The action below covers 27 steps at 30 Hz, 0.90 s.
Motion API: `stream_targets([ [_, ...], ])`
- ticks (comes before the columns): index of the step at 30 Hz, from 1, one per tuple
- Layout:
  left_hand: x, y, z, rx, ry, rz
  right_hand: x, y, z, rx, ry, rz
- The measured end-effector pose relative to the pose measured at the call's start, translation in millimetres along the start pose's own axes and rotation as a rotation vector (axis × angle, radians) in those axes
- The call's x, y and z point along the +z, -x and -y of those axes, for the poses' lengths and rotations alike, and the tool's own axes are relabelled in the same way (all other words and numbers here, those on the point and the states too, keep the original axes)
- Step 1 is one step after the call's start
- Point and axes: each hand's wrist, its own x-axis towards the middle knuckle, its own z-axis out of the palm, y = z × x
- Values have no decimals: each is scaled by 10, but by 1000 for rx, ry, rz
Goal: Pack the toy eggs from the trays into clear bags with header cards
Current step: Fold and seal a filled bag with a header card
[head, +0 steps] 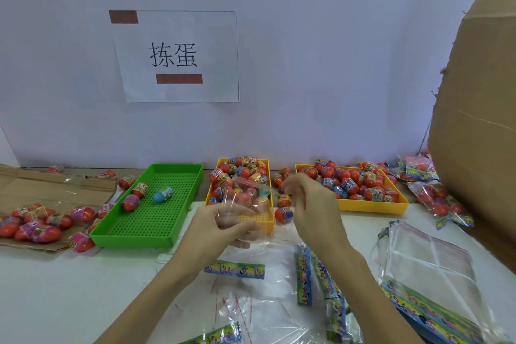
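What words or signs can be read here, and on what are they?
"拣蛋": paper sign on the wall.
Egg labels: too small to read.
Header cards: print blurred, unreadable.
Bag stack: faint print, unreadable.

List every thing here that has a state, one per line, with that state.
green tray: nearly empty, three eggs left in it
middle yellow tray: piled with eggs at the far end, near end bare
right yellow tray: full of eggs
clear bag: held up, mouth open, eggs inside
left hand: grips the clear bag
right hand: blurred at the bag's mouth, grip unclear
stack of bags: flat, unfilled
filled bags: heaped by the carton
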Motion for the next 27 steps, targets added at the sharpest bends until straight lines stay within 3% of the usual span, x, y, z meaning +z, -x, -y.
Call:
stream_targets([
  [3,9,15,-3,-35,17,52,119,26,-165,97,243,245],
  [7,22,33,-1,-43,22,61,263,51,-258,112,376,309],
  [11,23,37,2,-49,47,76,282,40,-277,153,337,185],
  [15,-2,28,6,-36,53,80,175,-6,-145,96,-76,-168],
  [17,-2,26,7,-34,48,72,128,-16,-14,-13,-274,-240],
  [21,30,6,24,-9,-13,72,144,37,175,-214,-467,-85],
  [27,51,-4,93,70,-65,54,234,93,133,-285,-245,121],
])
